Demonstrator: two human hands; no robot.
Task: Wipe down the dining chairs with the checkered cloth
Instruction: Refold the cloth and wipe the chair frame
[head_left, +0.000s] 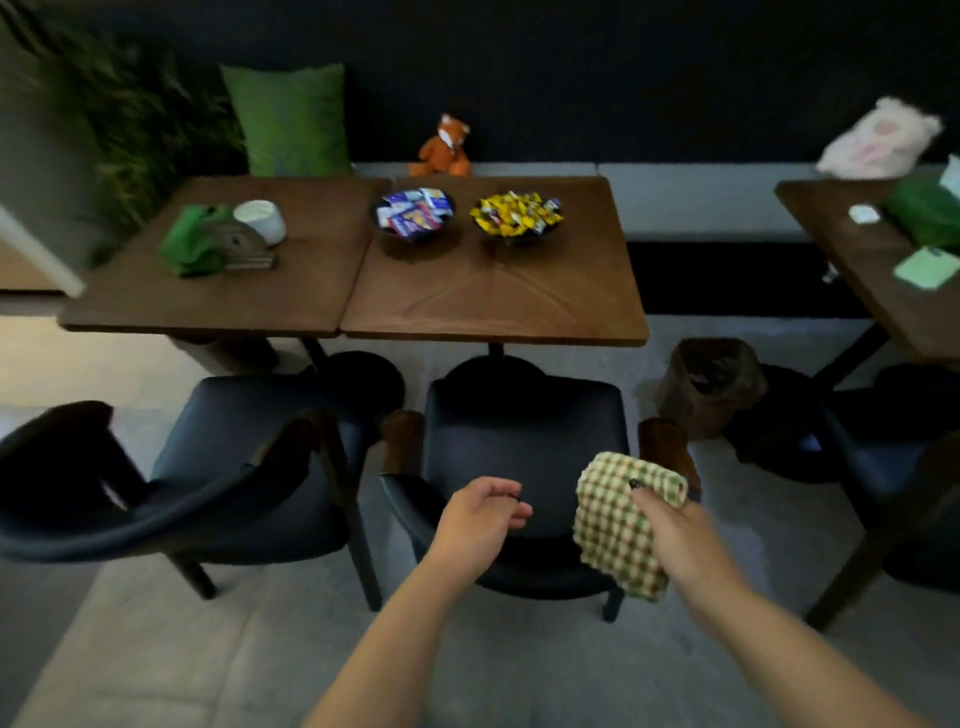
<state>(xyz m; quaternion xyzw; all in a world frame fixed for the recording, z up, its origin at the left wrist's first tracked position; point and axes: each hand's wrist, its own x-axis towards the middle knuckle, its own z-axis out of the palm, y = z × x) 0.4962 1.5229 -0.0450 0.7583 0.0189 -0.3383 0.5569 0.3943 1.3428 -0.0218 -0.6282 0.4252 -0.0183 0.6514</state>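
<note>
Right hand (670, 525) clutching checkered cloth (621, 525) over middle chair (524, 447) backrest at 5 o'clock, left hand (480, 519) loosely curled, empty, wooden tables (493, 296) at 12, grey floor (156, 649), dark wall (623, 78).

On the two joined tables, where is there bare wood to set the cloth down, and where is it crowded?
Bare wood runs along the near half of both tables, in front of the two candy bowls. The far edge is crowded: both bowls on the right table, the green toy and white cup on the left one.
</note>
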